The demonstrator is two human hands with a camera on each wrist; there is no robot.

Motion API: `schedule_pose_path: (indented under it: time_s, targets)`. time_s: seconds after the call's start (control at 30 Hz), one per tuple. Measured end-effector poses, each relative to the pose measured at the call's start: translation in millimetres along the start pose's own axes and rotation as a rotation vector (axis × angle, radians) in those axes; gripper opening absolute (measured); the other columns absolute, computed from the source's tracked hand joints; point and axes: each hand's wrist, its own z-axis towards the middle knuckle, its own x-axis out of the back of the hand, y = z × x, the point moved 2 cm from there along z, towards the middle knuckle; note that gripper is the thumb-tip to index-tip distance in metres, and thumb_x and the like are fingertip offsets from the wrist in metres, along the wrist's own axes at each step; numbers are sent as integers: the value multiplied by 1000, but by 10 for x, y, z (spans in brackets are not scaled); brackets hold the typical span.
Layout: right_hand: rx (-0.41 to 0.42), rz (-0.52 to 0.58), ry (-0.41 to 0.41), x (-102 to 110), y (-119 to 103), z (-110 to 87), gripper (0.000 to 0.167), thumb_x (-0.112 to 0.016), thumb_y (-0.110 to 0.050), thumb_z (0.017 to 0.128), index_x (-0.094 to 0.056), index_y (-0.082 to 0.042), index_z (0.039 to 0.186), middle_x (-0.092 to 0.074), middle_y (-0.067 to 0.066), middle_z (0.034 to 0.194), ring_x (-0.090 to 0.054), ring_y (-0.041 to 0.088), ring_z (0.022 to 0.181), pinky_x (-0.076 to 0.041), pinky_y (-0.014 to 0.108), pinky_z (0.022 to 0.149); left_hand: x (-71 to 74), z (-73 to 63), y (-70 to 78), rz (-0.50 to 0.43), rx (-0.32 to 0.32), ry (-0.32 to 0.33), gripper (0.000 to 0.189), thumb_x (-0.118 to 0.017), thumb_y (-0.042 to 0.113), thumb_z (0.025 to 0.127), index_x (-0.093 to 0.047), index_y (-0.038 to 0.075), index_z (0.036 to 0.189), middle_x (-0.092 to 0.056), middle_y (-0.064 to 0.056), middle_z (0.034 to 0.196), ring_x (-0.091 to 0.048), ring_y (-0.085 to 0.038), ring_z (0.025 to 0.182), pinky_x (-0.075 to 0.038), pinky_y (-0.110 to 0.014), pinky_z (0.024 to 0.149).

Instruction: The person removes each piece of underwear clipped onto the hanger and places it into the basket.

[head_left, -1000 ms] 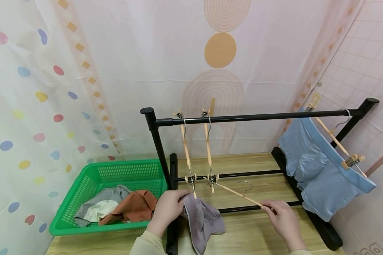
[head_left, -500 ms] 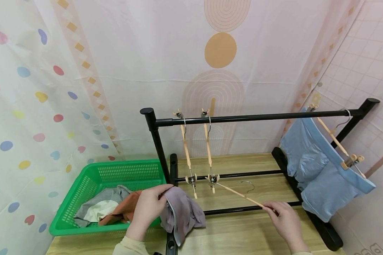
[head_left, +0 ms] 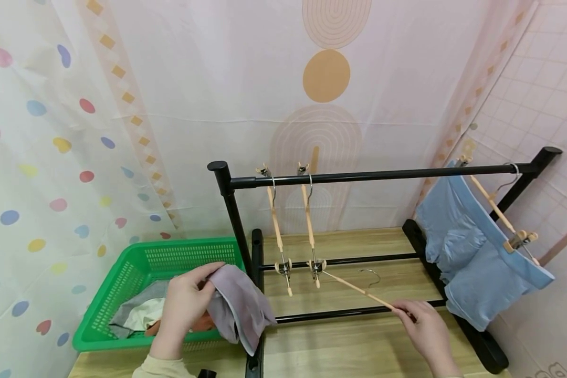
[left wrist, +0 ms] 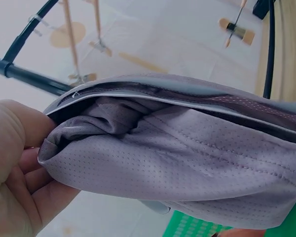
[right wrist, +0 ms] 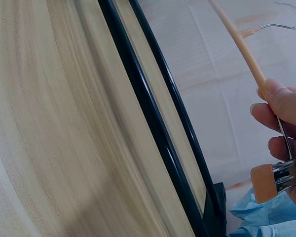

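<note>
My left hand (head_left: 185, 299) pinches the waistband edge of a pair of mauve underpants (head_left: 241, 304), which hang over the near right side of the green basket (head_left: 181, 249). In the left wrist view the underpants (left wrist: 172, 158) show their open waist and rows of tiny holes, with thumb and fingers at one end. My right hand (head_left: 422, 328) grips one end of a wooden clip hanger (head_left: 359, 290), its metal hook pointing away from me. Close up in the right wrist view, thumb and fingers wrap the hanger's bar (right wrist: 244, 47) beside a metal clip (right wrist: 278, 180).
A black clothes rack (head_left: 359, 176) stands over the wooden tabletop (head_left: 340, 346). Two bare clip hangers (head_left: 274, 220) hang near its left end. Light blue boxer briefs (head_left: 472, 252) hang clipped at the right end. Grey, white and rust-brown cloths (head_left: 144, 315) lie in the basket.
My left hand has carried the mauve underpants leftward, from inside the rack to over the basket's right side. The right hand and its hanger have barely moved.
</note>
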Motion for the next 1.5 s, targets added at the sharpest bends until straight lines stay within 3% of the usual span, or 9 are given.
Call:
schedule_pose_path:
  time_s: [0.33,0.53,0.73,0.8,1.0,1.07,1.17,1.33,1.5]
  targets:
    - [-18,-16,7,58,15,7,19,-86,-6,73,-77,-16,86,-70,-7,79,-55,10,67,-45,29,54,359,78,-118,72,-43,173,35,-61,-4,88,-77,15,113,-74,-12,98,-44,-6,46,-32,-25,37]
    - [2,-34,34,96,36,17,21,-87,-5,70,-77,-15,86,-71,-5,79,-56,11,67,-44,30,53,534,128,-206,98,46,236,32,-62,1,90,-77,17,113,-73,-13,104,-45,-6,49,-31,-25,38]
    - [-12,-40,14,103,48,27,20,-86,-6,71,-77,-15,87,-71,-5,79,-59,15,69,-46,32,55,651,164,-326,64,167,342,29,-63,6,89,-78,15,111,-73,-13,107,-47,15,67,-38,-14,51]
    - [-24,-48,7,103,53,27,19,-86,-7,72,-77,-15,87,-71,-5,80,-59,15,70,-47,32,56,680,172,-357,50,191,391,27,-64,7,89,-78,15,111,-73,-12,107,-46,19,66,-38,-9,55]
    - [-40,-53,2,115,64,25,18,-86,-6,73,-77,-14,87,-71,-3,81,-59,16,70,-47,34,57,719,188,-400,21,192,576,26,-64,6,88,-80,14,107,-74,-14,99,-44,14,51,-35,-8,50]
    - [-42,-54,-4,120,69,23,18,-85,-7,73,-77,-15,87,-71,-3,81,-59,16,70,-47,34,57,690,190,-430,10,180,612,26,-65,4,87,-80,13,106,-74,-9,93,-44,13,49,-34,-8,49]
    - [-38,-55,-5,119,76,21,19,-86,-7,73,-77,-15,87,-71,-5,80,-59,14,69,-47,33,56,611,191,-521,8,183,607,28,-64,3,86,-80,13,107,-74,-7,91,-43,10,50,-33,-9,48]
    - [-32,-54,-3,108,72,16,19,-86,-6,72,-77,-16,86,-69,-7,78,-57,11,68,-46,31,55,464,171,-720,42,250,523,31,-61,5,86,-78,13,111,-73,-13,95,-41,5,49,-32,-18,44]
    - [-10,-42,13,109,69,11,21,-87,-5,71,-77,-15,86,-69,-7,78,-56,9,68,-46,31,55,341,154,-857,52,273,467,30,-60,4,86,-77,10,111,-73,-14,96,-40,3,47,-31,-22,41]
